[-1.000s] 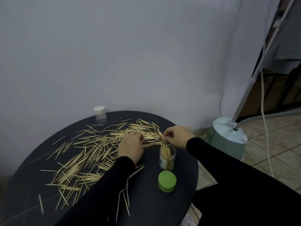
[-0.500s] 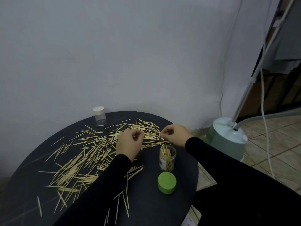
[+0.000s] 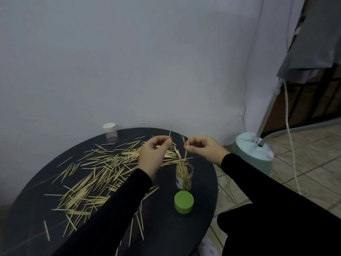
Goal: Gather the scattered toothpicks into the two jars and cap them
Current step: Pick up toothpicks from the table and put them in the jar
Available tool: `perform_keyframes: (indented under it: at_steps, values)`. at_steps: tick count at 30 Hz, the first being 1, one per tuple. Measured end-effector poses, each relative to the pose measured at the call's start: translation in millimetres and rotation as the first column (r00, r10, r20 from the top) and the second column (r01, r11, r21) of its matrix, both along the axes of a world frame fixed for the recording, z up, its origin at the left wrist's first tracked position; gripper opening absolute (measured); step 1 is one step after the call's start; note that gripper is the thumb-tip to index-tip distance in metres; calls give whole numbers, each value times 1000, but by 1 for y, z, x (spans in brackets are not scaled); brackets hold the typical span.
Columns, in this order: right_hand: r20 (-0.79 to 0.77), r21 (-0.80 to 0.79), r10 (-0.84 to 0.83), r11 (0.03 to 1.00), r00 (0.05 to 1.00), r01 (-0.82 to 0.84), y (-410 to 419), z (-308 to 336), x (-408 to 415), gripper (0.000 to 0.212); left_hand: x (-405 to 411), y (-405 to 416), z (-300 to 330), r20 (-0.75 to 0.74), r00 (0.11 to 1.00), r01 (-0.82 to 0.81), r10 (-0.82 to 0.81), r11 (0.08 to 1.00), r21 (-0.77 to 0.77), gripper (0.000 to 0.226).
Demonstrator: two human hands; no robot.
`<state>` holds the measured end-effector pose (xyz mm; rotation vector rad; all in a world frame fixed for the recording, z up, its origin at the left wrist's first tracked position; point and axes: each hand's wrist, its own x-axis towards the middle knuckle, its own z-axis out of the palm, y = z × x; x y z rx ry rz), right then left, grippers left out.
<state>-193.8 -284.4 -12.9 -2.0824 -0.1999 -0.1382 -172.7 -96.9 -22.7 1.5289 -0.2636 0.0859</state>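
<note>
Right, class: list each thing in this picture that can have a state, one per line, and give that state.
Clear open jar: uncapped, upright, partly filled with toothpicks.
Green round lid: off, lying on the table.
Small clear jar with white cap: capped, upright.
Scattered wooden toothpicks: loose on the dark round table.
Left hand: pinching a toothpick.
Right hand: pinching a toothpick.

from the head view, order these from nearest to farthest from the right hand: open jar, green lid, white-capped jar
1. open jar: just below the right hand, near the table's right edge, partly filled with toothpicks.
2. green lid: lying on the table in front of the open jar, toward the person.
3. white-capped jar: far left at the table's back edge, by the wall.
</note>
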Motion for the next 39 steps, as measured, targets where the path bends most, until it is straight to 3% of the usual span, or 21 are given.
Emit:
perform_keyframes:
  at_steps: [9,13,22,27,32,36,39]
  values:
    - [-155,-158,75,982,985,-99,-6,-10,0,5,-16,-7,-22,-143,978,158,-151,986,43,10]
    - [-179,-244,65,964,982,-108,-6,-9,-1,12,-18,-5,-29,-120,979,179,-163,975,129,7]
    - [-130,-254,135,953,982,-165,-14,-3,0,21,-11,-4,-38,6,990,133,-140,949,285,9]
    - [-324,-231,174,939,930,-256,-18,-5,1,32,-7,-3,-41,119,983,87,-137,933,348,12]
    - [-356,-195,196,940,914,-278,-16,-1,3,38,-1,3,-36,236,960,32,-150,897,441,11]
    - [-438,-283,185,901,880,-330,-15,-2,3,52,3,9,-28,288,938,11,-195,845,535,8]
    - [-449,-354,148,876,881,-328,-10,0,0,51,7,13,-23,260,937,28,-235,791,612,6]
